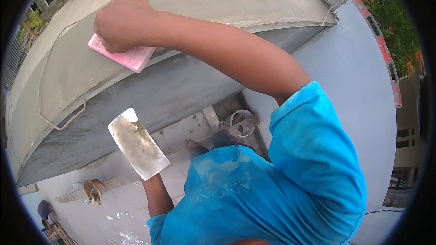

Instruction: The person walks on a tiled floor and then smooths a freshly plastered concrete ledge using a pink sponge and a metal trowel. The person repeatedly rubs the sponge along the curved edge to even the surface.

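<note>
My right hand [122,22] is closed over the back of a pink plastering float [134,59]. The float lies flat against the grey plastered top of a wall [200,2], close to its near edge. Lower down, a rectangular steel trowel [138,145] has its blade turned up, with a smear of grey mortar on it. My left forearm [156,195] runs up to its underside. The blade hides the fingers of my left hand, which supports the trowel from below, apart from the wall.
A bent metal rod [63,124] sticks out over the wall edge at left. By my feet stands a white bucket [247,118] with a board over it. Another bucket [94,189] is at lower left. A red level [379,41] rests along the right wall.
</note>
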Tool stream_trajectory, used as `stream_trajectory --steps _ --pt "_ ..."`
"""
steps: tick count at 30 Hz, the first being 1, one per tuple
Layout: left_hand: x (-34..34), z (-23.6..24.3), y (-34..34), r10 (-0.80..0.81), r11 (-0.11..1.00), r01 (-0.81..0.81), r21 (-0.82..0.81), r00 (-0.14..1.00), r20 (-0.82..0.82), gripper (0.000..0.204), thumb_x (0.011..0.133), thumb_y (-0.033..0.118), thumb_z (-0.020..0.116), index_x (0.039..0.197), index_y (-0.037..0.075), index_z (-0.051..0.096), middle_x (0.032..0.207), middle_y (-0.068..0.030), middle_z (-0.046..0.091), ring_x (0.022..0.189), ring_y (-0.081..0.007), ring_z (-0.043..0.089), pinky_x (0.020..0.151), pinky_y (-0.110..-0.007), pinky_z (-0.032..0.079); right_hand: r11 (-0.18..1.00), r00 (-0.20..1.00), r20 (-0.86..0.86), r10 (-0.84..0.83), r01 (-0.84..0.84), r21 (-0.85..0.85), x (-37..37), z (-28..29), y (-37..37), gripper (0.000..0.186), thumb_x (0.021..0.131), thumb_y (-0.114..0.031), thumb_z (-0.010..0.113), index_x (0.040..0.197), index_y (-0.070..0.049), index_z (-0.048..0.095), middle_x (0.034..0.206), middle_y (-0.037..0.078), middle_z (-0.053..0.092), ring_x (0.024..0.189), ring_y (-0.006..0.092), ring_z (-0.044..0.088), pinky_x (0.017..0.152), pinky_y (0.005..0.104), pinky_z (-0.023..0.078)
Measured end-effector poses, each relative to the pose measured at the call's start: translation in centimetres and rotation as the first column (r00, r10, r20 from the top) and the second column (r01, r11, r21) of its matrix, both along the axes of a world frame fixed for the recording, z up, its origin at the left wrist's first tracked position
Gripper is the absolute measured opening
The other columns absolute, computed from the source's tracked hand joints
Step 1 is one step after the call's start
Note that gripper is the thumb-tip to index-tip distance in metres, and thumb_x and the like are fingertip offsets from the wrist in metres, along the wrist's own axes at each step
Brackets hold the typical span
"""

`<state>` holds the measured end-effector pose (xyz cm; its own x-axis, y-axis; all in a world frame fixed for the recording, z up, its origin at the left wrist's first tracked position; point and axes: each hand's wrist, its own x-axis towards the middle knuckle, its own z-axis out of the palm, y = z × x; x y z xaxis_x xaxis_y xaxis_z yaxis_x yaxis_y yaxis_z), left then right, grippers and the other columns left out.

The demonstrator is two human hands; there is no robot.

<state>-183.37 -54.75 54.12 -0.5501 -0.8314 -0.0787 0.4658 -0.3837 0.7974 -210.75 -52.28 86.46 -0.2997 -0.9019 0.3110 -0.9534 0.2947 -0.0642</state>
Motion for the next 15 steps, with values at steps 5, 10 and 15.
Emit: stream_trajectory --steps 5,10,15 --pt "0.1 -1.0 0.6 -0.011 1.000 0.010 0.022 0.998 0.056 0.058 0.105 0.035 0.059 0.154 0.010 0.040 0.144 -0.0105 0.054 0.124 -0.0220 0.060 0.100 -0.035 0.056 0.961 0.964 0.064 -0.258 0.263 -0.086 -11.0 -0.5 16.2 0.032 0.085 -0.024 0.065 0.112 -0.028 0.081 0.091 0.010 0.077 0.077 0.0269 0.072 0.067 0.0407 0.056" --pt "3.3 -2.6 1.5 0.073 0.996 -0.079 0.047 0.991 0.111 0.057 0.106 0.034 0.058 0.154 0.010 0.039 0.145 -0.0108 0.054 0.125 -0.0223 0.059 0.102 -0.035 0.055 0.872 0.870 0.079 -0.488 0.489 0.006 -21.3 0.9 25.6 0.024 0.095 -0.019 0.067 0.115 -0.018 0.080 0.106 0.011 0.079 0.093 0.0231 0.074 0.085 0.0372 0.056" --pt "3.4 -2.0 1.5 0.146 0.988 -0.151 0.022 0.979 0.144 0.056 0.107 0.033 0.057 0.154 0.010 0.039 0.145 -0.0111 0.053 0.126 -0.0226 0.058 0.103 -0.035 0.054 0.978 0.950 0.254 0.181 -0.146 -0.149 -14.7 -1.2 11.9 0.020 0.094 -0.013 0.071 0.112 -0.010 0.079 0.109 0.010 0.078 0.103 0.0252 0.073 0.097 0.0382 0.055"
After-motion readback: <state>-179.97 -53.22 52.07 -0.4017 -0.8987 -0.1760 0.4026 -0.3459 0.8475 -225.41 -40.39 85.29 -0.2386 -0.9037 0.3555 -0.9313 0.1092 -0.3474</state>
